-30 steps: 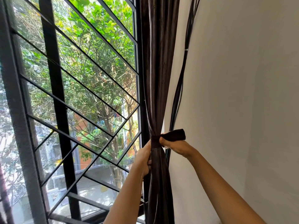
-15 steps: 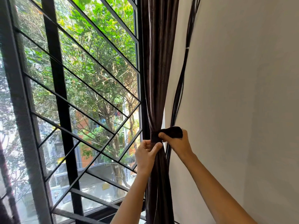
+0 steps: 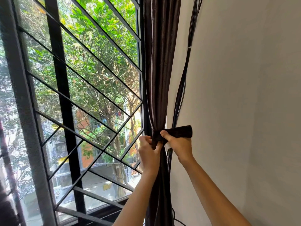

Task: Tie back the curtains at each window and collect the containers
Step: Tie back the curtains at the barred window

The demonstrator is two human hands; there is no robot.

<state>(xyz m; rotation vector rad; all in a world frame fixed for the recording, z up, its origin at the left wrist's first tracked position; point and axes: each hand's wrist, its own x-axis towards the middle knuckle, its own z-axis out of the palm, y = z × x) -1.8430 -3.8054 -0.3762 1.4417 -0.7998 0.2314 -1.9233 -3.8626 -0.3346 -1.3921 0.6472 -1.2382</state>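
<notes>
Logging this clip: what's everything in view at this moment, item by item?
curtain: one, dark brown, gathered at the window's right edge
tie-back: one, dark brown, wrapped round the curtain, free end towards the wall
cables: one bundle, black, down the wall beside the curtain
window grille: one, black, left
wall: one, off-white, right
trees: several, green, outside
left hand: one, gripping the tie-back at the curtain
right hand: one, pinching the tie-back
</notes>
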